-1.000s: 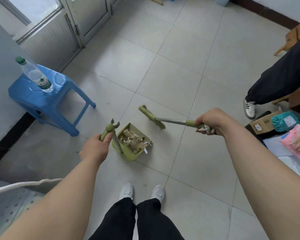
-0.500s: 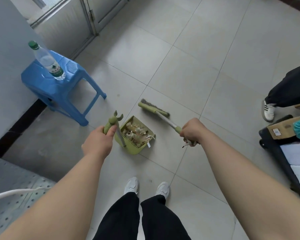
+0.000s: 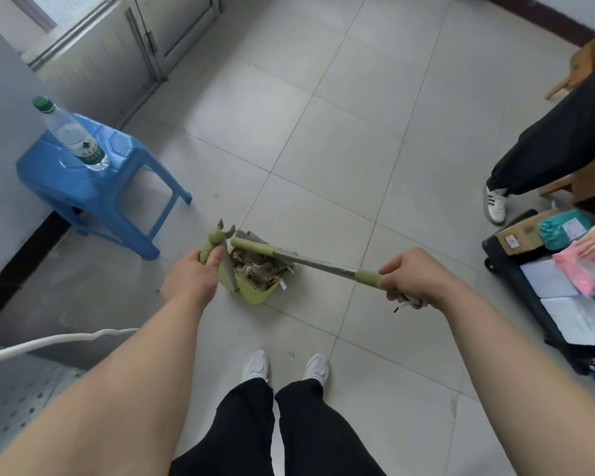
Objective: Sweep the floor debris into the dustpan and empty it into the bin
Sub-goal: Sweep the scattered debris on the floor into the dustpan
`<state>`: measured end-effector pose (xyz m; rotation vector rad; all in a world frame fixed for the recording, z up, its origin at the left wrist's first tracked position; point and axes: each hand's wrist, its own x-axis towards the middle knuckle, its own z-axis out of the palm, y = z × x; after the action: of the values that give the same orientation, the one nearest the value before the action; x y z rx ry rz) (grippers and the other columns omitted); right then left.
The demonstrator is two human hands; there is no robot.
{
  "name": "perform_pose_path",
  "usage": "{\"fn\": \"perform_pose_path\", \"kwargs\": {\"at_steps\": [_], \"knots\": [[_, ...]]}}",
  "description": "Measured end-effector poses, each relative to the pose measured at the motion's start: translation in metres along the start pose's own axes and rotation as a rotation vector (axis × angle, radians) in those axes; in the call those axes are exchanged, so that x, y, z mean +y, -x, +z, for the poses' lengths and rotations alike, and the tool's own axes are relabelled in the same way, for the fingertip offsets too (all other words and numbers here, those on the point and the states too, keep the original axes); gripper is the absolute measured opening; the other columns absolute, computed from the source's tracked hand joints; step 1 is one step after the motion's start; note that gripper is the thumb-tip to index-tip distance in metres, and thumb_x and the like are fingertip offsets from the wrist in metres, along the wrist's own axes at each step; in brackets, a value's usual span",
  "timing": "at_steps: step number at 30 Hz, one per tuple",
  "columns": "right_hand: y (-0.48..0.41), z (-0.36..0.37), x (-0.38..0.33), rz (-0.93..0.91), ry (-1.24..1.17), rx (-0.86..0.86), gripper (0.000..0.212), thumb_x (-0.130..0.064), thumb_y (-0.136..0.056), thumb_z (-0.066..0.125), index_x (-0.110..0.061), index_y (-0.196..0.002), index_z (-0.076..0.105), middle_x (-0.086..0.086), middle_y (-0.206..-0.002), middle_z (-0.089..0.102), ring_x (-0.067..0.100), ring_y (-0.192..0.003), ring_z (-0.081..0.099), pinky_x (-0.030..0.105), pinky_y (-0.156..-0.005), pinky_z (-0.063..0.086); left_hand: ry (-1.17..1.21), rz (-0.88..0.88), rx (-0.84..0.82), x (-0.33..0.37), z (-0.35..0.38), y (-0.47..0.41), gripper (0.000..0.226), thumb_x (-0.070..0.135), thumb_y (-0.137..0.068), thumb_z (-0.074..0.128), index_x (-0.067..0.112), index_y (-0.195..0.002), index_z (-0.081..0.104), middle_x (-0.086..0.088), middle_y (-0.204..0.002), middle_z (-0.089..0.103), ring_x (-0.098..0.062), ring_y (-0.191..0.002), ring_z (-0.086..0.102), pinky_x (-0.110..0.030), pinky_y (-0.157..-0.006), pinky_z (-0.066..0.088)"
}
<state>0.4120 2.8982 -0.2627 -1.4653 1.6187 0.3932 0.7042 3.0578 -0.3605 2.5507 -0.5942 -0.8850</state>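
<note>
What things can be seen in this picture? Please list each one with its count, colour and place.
dustpan: one, green, on the floor ahead, holding debris
broom: one, green head, metal shaft, at the dustpan mouth
stool: one, blue, left, by the wall
bottle: one, clear, green cap, upright on the stool
suitcase: one, black, open, right, holding parcels and papers
other person's leg: one, black trousers, right
left hand: closed on the dustpan handle
right hand: closed on the broom's green grip
</note>
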Motion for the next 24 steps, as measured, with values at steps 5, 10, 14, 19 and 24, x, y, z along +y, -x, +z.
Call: {"fn": "perform_pose_path", "kwargs": {"at_steps": [5,10,14,19,24], "knots": [[0.013,-0.028,0.008,0.038,-0.090,0.127,0.015,0.001,-0.072,0.062,-0.012,-0.080,0.067,0.016,-0.059,0.067,0.018,-0.035,0.046,0.019,-0.038,0.033,-0.035,0.053,-0.031,-0.004,-0.008,0.002,0.055,0.068,-0.092,0.040,0.018,-0.077,0.055,-0.002,-0.072,0.060,-0.028,-0.073,0.059,-0.039,-0.068,0.048],[-0.001,-0.028,0.007,0.098,-0.165,0.184,0.020,0.005,-0.079,0.055,-0.002,-0.094,0.066,0.021,-0.068,0.064,0.019,-0.036,0.047,0.017,-0.036,0.032,-0.074,0.094,-0.086,-0.012,-0.022,-0.004,0.052,0.068,-0.091,0.043,0.020,-0.080,0.058,-0.004,-0.074,0.062,-0.028,-0.073,0.059,-0.041,-0.072,0.051],[-0.023,-0.011,0.002,0.148,-0.155,0.177,0.017,0.005,-0.084,0.049,0.008,-0.091,0.063,0.020,-0.068,0.057,0.020,-0.044,0.047,0.013,-0.031,0.029,-0.143,0.150,-0.122,-0.018,-0.028,-0.009,0.050,0.067,-0.090,0.045,0.020,-0.082,0.060,-0.004,-0.074,0.063,-0.023,-0.069,0.058,-0.035,-0.062,0.045],[-0.027,0.031,-0.003,0.214,-0.162,0.086,0.008,0.009,-0.085,0.045,0.004,-0.083,0.051,0.017,-0.057,0.052,0.020,-0.025,0.045,0.013,-0.032,0.028,-0.179,0.167,-0.124,-0.024,-0.025,-0.013,0.050,0.068,-0.090,0.045,0.020,-0.083,0.060,-0.004,-0.075,0.064,-0.022,-0.069,0.058,-0.034,-0.061,0.045],[0.004,0.072,0.000,0.179,-0.226,-0.011,0.010,0.010,-0.080,0.050,0.007,-0.081,0.060,0.015,-0.048,0.053,0.027,-0.049,0.054,0.017,-0.036,0.034,-0.204,0.170,-0.137,-0.020,-0.014,-0.009,0.051,0.068,-0.091,0.042,0.021,-0.084,0.060,-0.003,-0.076,0.064,-0.026,-0.073,0.060,-0.041,-0.074,0.054]]}}
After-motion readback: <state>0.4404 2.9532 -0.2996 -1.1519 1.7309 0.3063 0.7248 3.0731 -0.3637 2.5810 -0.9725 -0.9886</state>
